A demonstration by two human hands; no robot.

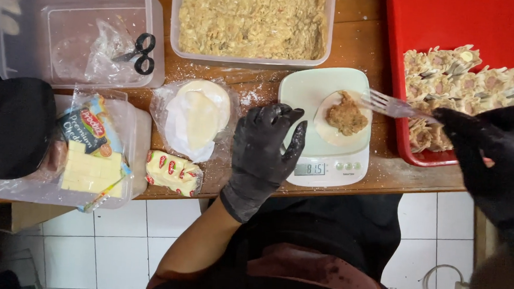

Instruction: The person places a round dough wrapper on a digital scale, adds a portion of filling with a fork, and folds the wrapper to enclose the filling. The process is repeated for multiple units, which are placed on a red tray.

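i weigh filling [347, 114] on a wrapper [328, 120] on the scale [307, 94]. my right hand [494, 147] pinches the fork [393, 105], my left hand [264, 151] rests spread beside. next i think i should adjust the portion gently.

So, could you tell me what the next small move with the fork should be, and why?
Probably lift the fork clear in the right hand: the filling already sits on the wrapper on the scale, and the left hand rests beside it.

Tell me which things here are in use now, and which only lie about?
In use: left hand, right hand, fork, filling on round wrapper, kitchen scale.
Lying about: scissors, cheese block, wrapper stack.
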